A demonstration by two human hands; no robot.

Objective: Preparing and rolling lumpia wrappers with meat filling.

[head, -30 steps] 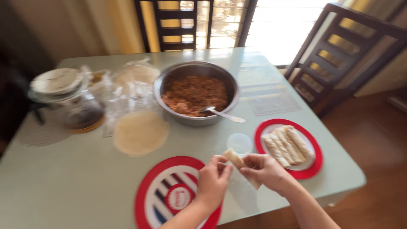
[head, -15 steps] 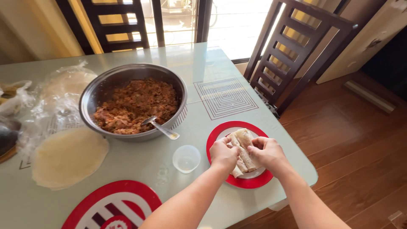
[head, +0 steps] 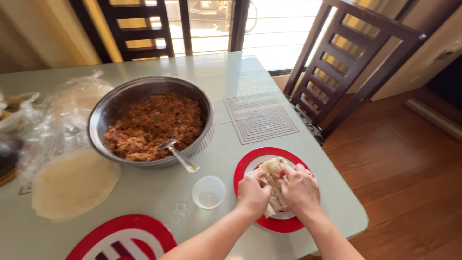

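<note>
at the far left edge a dark round thing (head: 6,161) is cut off and hard to make out, with crumpled clear plastic wrapping (head: 53,115) beside it; what lies under the plastic is blurred. a flat stack of pale round wrappers (head: 72,183) lies bare on the pale green table (head: 159,192). at the near edge a round red-rimmed mat (head: 122,238) with dark stripes is cut off by the frame. the metal bowl (head: 151,120) of brown minced filling stands in the middle, a spoon (head: 179,155) leaning out over its near rim. a small clear cup (head: 209,191) sits near it. right of that, on the red-rimmed plate (head: 250,161), lie the pale rolls (head: 273,171), partly hidden by both hands. the left hand (head: 253,192) and right hand (head: 299,188) press their curled fingers on the rolls. whether either hand grips one i cannot tell. a square line-patterned mat (head: 260,118) lies farther off, and a dark wooden chair (head: 351,67) stands right.
</note>
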